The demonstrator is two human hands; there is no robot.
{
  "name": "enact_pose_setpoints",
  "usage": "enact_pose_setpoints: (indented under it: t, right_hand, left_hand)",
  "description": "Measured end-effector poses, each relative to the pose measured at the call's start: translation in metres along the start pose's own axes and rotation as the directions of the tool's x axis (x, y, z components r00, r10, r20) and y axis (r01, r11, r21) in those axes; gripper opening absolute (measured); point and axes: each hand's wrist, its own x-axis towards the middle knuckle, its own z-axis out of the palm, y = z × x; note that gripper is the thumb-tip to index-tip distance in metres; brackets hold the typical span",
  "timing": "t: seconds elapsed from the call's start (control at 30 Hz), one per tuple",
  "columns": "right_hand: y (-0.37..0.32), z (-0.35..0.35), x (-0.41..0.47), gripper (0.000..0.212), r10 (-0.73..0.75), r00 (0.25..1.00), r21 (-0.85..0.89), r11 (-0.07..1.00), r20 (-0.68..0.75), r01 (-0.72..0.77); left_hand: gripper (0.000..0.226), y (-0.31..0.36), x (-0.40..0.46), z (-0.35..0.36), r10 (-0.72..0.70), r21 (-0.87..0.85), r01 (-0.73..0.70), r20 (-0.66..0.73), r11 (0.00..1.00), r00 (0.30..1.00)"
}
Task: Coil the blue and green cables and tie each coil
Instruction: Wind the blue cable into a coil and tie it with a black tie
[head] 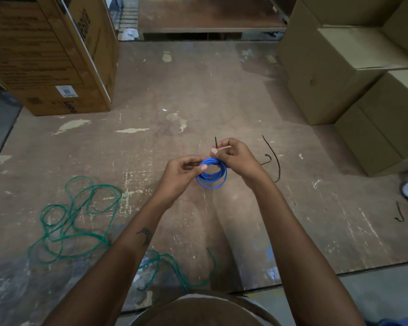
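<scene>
— Item one, the blue cable [212,175]?

— Wound into a small coil, held up above the worn brown floor [198,90] between both hands. The left hand [183,171] pinches the coil's left side, fingers curled onto it. The right hand [232,155] has its fingers closed around the coil's top and pinches a black tie [215,142] whose tip stands up past the thumb.

— Item two, the green cable [76,220]?

— Uncoiled, lying in loose loops on the floor to the left, well apart from the hands, with one strand trailing under the left forearm.

— Other entries?

— Two more black ties on the floor: one [272,156] just right of the right hand, another [399,211] near the right edge. Printed cardboard box [47,55] upper left; plain cardboard boxes [353,74] stacked upper right.
</scene>
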Motion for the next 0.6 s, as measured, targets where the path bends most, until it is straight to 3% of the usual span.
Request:
enact_pose_setpoints:
  t: [0.1, 0.2, 0.3, 0.4, 0.5, 0.6]
  right_hand:
    - [-0.011, -0.017, 0.017, 0.037, -0.047, 0.98, -0.089, 0.994, 0.191, 0.065]
    - [-0.024, -0.03, 0.042, 0.047, -0.077, 0.963, -0.16, 0.98, 0.259, 0.121]
    - [-0.031, -0.028, 0.069, 0.048, -0.205, 0.96, -0.385, 0.884, 0.189, 0.265]
    - [-0.025, -0.014, 0.09, 0.046, -0.402, 0.907, -0.527, 0.747, 0.126, 0.404]
    - [-0.006, 0.002, 0.104, 0.035, -0.503, 0.855, -0.596, 0.652, 0.123, 0.469]
    - [0.015, 0.015, 0.115, 0.031, -0.466, 0.878, -0.708, 0.583, 0.111, 0.399]
  left_hand:
    - [0.025, 0.007, 0.032, -0.016, 0.086, 0.178, -0.087, 0.014, 0.98, 0.996]
    - [0.028, 0.014, 0.065, -0.027, 0.163, 0.31, -0.168, 0.041, 0.936, 0.986]
    - [0.026, 0.018, 0.097, -0.034, 0.289, 0.428, -0.312, 0.119, 0.848, 0.95]
    - [0.029, 0.009, 0.13, -0.041, 0.426, 0.615, -0.453, 0.203, 0.646, 0.882]
    - [0.029, -0.014, 0.152, -0.04, 0.453, 0.74, -0.445, 0.212, 0.504, 0.866]
    - [0.025, -0.038, 0.16, -0.032, 0.34, 0.782, -0.351, 0.19, 0.514, 0.921]
